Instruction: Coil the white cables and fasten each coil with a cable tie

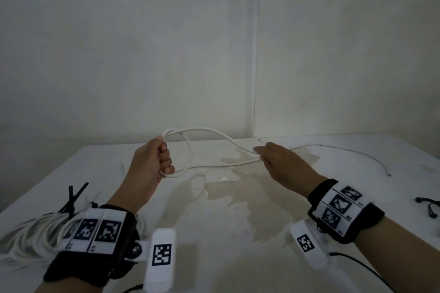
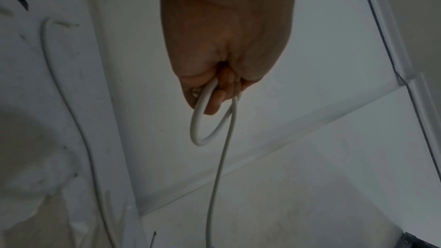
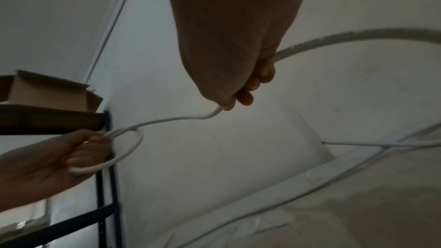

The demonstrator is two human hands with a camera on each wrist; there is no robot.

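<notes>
A white cable [image 1: 202,130] lies partly wound above the white table [image 1: 214,259]. My left hand [image 1: 159,159] grips a couple of loops of it in a fist, raised a little off the table. The left wrist view shows one loop [image 2: 199,120] hanging from the left hand [image 2: 214,86]. From there the cable runs right to my right hand [image 1: 269,156], whose fingers [image 3: 249,86] curl round the strand [image 3: 167,119]. The rest of the cable trails right along the table to a loose end [image 1: 388,174].
A bundle of coiled white cables [image 1: 31,233] with black cable ties [image 1: 76,197] lies at the near left under my left wrist. More black ties [image 1: 428,204] lie at the right edge. A dark shelf frame [image 3: 105,186] holding a cardboard box [image 3: 47,90] stands to the left.
</notes>
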